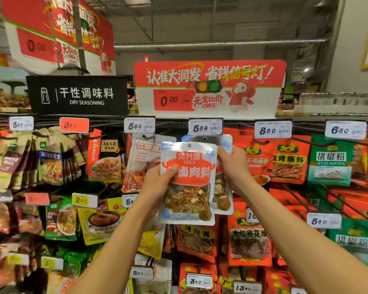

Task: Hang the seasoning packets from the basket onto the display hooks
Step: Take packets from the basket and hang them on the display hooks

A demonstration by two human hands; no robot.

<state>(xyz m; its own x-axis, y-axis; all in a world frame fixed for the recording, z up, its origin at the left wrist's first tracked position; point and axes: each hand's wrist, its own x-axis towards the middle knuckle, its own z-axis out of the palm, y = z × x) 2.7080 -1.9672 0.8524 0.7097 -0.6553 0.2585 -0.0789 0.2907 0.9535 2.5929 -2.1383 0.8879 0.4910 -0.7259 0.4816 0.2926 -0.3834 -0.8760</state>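
Shelves behind; left hand and right hand fingers grip two packets.

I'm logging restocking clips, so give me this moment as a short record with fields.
setting: dry seasoning sign above peg display
left hand: grips front packet by its left edge
right hand: holds the packet behind near its top right
front packet hole: below price tag 5.38, not visibly on a hook
basket: not in view
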